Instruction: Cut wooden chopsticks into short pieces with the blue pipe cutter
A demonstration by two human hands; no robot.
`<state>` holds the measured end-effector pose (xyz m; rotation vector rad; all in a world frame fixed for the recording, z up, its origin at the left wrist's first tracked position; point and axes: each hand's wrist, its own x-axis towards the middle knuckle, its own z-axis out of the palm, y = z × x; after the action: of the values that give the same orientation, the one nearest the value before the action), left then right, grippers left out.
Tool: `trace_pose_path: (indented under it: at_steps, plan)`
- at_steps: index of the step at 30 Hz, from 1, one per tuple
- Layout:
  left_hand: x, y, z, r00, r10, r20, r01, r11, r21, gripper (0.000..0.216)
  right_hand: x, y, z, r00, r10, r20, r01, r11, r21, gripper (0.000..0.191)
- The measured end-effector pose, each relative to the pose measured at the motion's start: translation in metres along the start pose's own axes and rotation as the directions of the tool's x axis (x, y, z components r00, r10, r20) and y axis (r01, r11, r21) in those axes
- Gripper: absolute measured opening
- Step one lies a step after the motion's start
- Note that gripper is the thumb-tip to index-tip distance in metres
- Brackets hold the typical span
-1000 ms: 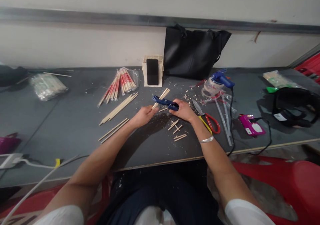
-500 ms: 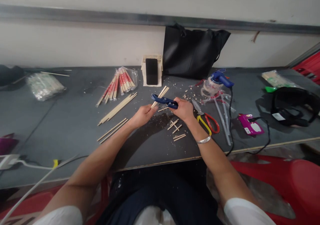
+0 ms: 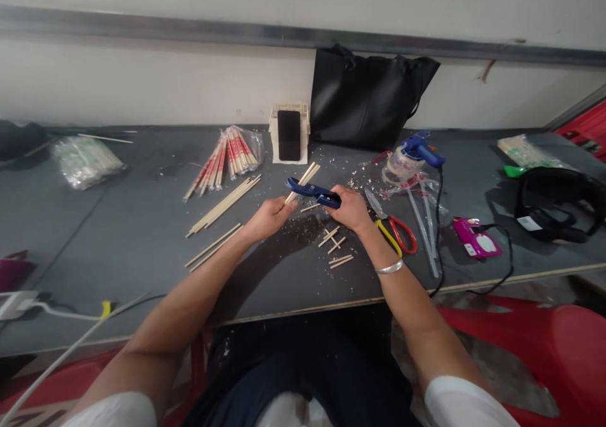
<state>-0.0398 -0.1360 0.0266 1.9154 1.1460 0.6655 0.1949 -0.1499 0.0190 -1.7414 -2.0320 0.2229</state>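
Note:
My left hand point(image 3: 272, 217) is closed around the lower ends of a few pale wooden chopsticks point(image 3: 310, 173), which slant up and to the right. In my right hand point(image 3: 349, 207) is a dark blue hand cutter point(image 3: 315, 192), its jaw lying across the sticks. How deep the blade sits in them I cannot tell. Below my right hand lie short cut stick pieces point(image 3: 341, 261) and a small crossed stick piece point(image 3: 332, 240). Left of my left hand, long bare chopsticks point(image 3: 222, 207) rest on the dark table.
Wrapped chopsticks point(image 3: 231, 155) lie at the back, beside a phone point(image 3: 288, 135) leaning on a wooden stand. Scissors point(image 3: 395, 228) are right of my wrist. A blue glue gun point(image 3: 421, 149) with a cord, clear glue sticks point(image 3: 423, 228) and a black bag point(image 3: 364, 102) stand further back.
My right hand and the cutter's handle have shifted very slightly to the right. The view has moved a little; the cutter's jaw stays across the chopsticks.

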Motion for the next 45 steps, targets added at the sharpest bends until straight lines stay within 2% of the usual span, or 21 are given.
trace_pose_path:
  at_steps: [5,11,17,32,39,45]
  plan:
    - [0.0,0.001,0.001,1.0,-0.02,-0.013,0.02,1.0,0.002,0.044,-0.003,-0.01,-0.005,0.988,0.15,-0.026,-0.152,0.983,-0.105,0.015]
    - [-0.001,0.003,-0.001,1.0,-0.019,-0.005,0.02,0.999,0.025,0.046,-0.001,-0.008,-0.006,0.998,0.055,0.023,-0.054,0.998,-0.031,0.012]
    - [-0.002,0.002,-0.002,1.0,-0.023,-0.009,0.024,1.0,0.019,0.043,-0.004,-0.013,-0.008,0.988,0.143,0.052,-0.134,0.981,-0.136,0.011]
    - [0.004,-0.003,-0.004,1.0,-0.015,-0.018,0.017,0.997,0.078,0.038,-0.003,-0.027,-0.006,0.96,0.242,0.142,-0.202,0.947,-0.252,0.019]
    - [0.002,0.002,-0.004,0.996,0.028,-0.081,-0.018,0.993,0.117,0.041,-0.002,-0.027,-0.006,0.955,0.253,0.158,-0.206,0.942,-0.265,0.02]
    - [-0.001,0.005,0.0,0.994,0.055,-0.099,-0.047,0.996,0.079,0.053,-0.003,-0.023,-0.007,0.968,0.219,0.122,-0.184,0.951,-0.248,0.015]
